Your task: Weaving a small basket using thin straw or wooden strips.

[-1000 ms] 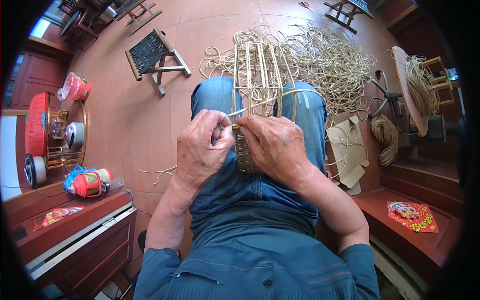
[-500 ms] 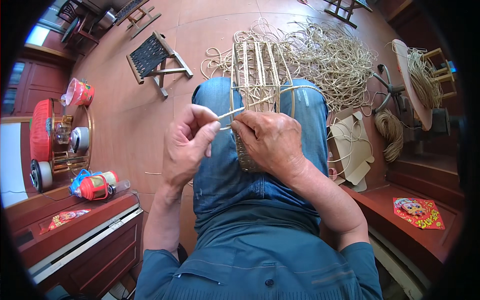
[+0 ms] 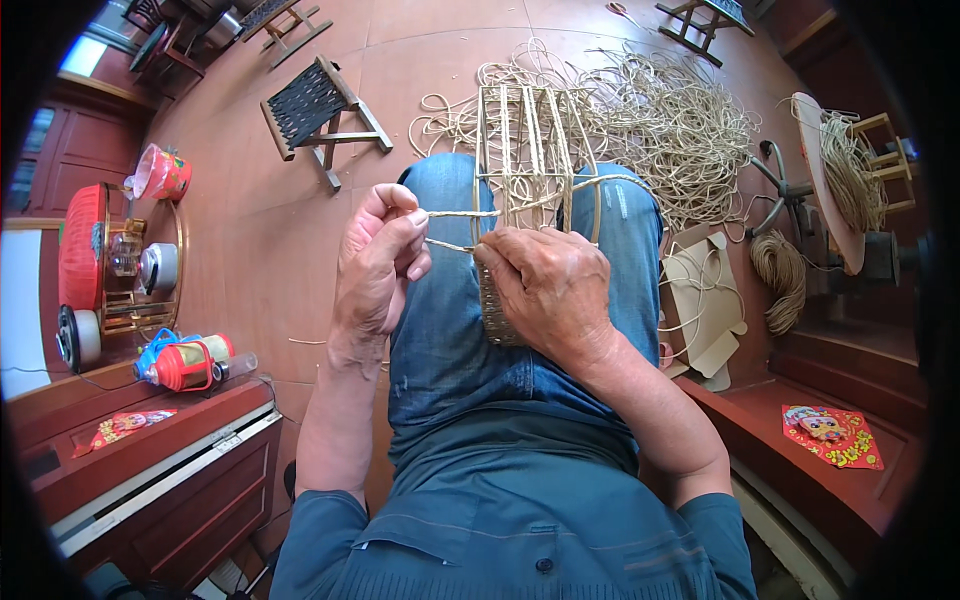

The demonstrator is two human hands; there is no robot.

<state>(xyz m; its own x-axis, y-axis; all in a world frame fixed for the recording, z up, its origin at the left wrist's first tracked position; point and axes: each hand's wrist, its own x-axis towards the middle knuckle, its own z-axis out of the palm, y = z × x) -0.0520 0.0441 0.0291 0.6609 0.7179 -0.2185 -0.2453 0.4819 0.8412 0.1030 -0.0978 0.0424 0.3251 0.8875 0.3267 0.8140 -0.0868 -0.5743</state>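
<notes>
Draws twisted pale-tan cord (image 3: 465, 213) farther left, fingertip-pinched in the left hand (image 3: 372, 262), leaving two strands taut, while gripping, right hand (image 3: 553, 285) curled, the narrow part-woven tan frame (image 3: 494, 308) between blue-denim knees (image 3: 437, 190).

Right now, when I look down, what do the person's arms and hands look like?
Both the left hand and right hand are bare, with no gloves. I can't see any rings, watch or bracelets. Short, dark blue-green sleeves end near the elbows, leaving the forearms uncovered.
</notes>
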